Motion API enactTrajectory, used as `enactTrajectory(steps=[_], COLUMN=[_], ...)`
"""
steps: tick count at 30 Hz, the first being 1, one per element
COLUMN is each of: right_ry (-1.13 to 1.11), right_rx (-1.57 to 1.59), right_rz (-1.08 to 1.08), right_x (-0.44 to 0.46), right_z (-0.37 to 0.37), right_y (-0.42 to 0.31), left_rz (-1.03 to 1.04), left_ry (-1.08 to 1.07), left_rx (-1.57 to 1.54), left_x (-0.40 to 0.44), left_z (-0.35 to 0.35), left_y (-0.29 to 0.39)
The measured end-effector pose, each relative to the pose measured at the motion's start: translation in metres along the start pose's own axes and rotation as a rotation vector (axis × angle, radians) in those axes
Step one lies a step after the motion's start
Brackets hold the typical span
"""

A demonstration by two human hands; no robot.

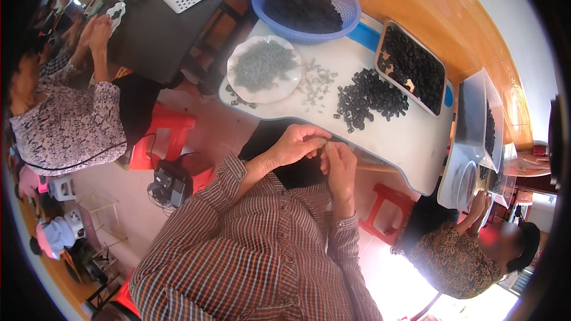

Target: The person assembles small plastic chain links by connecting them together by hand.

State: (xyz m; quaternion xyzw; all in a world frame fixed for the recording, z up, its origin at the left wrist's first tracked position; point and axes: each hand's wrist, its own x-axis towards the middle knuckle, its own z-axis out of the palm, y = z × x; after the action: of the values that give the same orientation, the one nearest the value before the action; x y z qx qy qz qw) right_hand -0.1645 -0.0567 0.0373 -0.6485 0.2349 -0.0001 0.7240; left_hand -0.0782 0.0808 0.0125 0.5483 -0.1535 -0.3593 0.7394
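My left hand (295, 144) and my right hand (340, 167) meet just off the front edge of the white table (321, 110), above my lap. Both are closed, thumb against fingers, tips almost touching. Whatever they pinch is too small to make out. Beyond my hands lies a loose pile of small black parts (370, 98). Left of it are scattered small clear pieces (318, 83), and a white scalloped plate (288, 90) holds a heap of similar greyish clear pieces.
Behind the plate stands a blue plastic basin (262, 9) of black parts. A metal tray (410, 100) with more black parts is at the right. One person (71, 119) sits at a dark table on the left, another (461, 255) at the right. Red stools (386, 214) stand nearby.
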Motion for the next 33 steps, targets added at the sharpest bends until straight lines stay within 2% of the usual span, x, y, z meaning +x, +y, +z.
enactTrajectory(steps=[3,7,9,11,13,15,21,23,26,29,31,33], right_ry=[0.013,0.033,0.051,0.059,0.071,0.075,0.106,0.170,0.262,0.326,0.359,0.436], right_rx=[0.005,0.073,0.056,0.072,0.089,0.091,0.057,-0.009,-0.104,-0.177,-0.224,-0.388], right_rz=[0.023,0.010,-0.013,-0.010,-0.006,-0.007,-0.028,-0.055,-0.082,-0.116,-0.151,-0.273], right_x=[0.002,0.004,0.005,0.005,0.005,0.004,0.008,0.009,0.014,0.021,0.025,0.031], right_z=[-0.002,-0.008,-0.011,-0.013,-0.013,-0.015,-0.022,-0.024,-0.031,-0.041,-0.045,-0.049], right_y=[-0.001,0.004,0.004,0.006,0.007,0.007,0.011,0.012,0.013,0.013,0.012,0.011], left_rz=[0.017,0.077,0.154,0.331,0.332,0.383,0.462,0.513,0.583,0.482,0.322,0.313], left_ry=[0.037,0.194,0.278,0.370,0.477,0.545,0.688,0.645,0.549,0.433,0.370,0.339], left_rx=[0.106,0.177,0.220,0.292,0.392,0.358,0.602,0.599,0.759,0.681,0.600,0.563], left_x=[0.006,0.028,0.046,0.068,0.088,0.099,0.117,0.106,0.080,0.055,0.043,0.035], left_z=[-0.002,-0.017,-0.031,-0.046,-0.056,-0.056,-0.066,-0.061,-0.039,-0.017,-0.006,0.000], left_y=[0.006,0.035,0.050,0.067,0.095,0.122,0.114,0.088,0.058,0.030,0.013,-0.006])
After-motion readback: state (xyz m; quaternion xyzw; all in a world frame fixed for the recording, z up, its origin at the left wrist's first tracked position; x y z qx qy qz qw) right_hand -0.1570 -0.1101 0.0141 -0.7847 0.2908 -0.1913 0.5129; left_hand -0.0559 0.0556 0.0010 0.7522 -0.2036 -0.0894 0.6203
